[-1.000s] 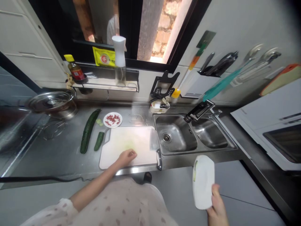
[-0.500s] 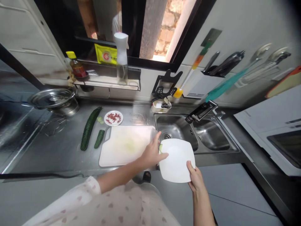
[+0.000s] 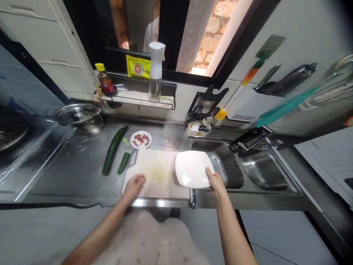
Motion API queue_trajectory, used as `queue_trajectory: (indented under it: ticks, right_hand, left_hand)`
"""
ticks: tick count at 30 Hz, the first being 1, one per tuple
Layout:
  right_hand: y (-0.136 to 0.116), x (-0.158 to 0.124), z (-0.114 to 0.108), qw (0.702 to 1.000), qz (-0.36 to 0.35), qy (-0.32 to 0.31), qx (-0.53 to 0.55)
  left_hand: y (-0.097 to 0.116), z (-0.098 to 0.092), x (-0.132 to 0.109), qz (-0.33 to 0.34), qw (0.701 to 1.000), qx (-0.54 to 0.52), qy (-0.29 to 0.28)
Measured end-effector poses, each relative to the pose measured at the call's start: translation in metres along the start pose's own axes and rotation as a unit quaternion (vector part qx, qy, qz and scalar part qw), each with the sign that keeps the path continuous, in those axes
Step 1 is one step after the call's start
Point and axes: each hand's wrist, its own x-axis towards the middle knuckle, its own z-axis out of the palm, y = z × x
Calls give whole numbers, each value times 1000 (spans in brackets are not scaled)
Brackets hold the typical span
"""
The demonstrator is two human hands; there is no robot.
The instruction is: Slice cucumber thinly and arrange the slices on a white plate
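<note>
My right hand (image 3: pixel 216 182) grips the right rim of a white square plate (image 3: pixel 193 167), thumb on top. The plate is held tilted above the right end of the white cutting board (image 3: pixel 165 189) and the sink's left edge; no food shows on it. My left hand (image 3: pixel 135 186) is over the board's left part, fingers curled together; anything in them is hidden. A pale green wet stain marks the board. A knife (image 3: pixel 192 198) with a black handle lies at its right edge, partly hidden by the plate. Left of the board lie a long cucumber (image 3: pixel 114 151) and a cucumber piece (image 3: pixel 124 163).
Behind the board sit a small plate (image 3: pixel 141 140) of chopped red and white bits and some green slices (image 3: pixel 125 141). A lidded steel pot (image 3: pixel 82 119) stands at left. The double sink (image 3: pixel 244 171) and black faucet (image 3: pixel 250 139) are at right; a bottle shelf (image 3: pixel 138 99) is behind.
My left hand has left the plate's edge and moved left over the board, its fingers curling in. My right hand has carried the plate up and left. The green slice at the plate's edge no longer shows.
</note>
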Motion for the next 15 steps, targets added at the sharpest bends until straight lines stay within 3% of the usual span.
queue_trajectory:
  ticks: [4, 8, 12, 15]
  right_hand:
    - [-21, 51, 69, 1000, 11, 1, 27]
    - [-31, 82, 125, 999, 17, -4, 35]
    - [-25, 102, 156, 999, 15, -17, 30]
    - [-17, 114, 167, 1000, -3, -18, 20]
  left_hand:
    - [-35, -56, -4, 17, 990, 115, 77]
    - [-60, -97, -8, -6, 938, 317, 136]
    - [-76, -138, -1, -37, 889, 412, 196]
    - [-78, -166, 10, -41, 856, 425, 292]
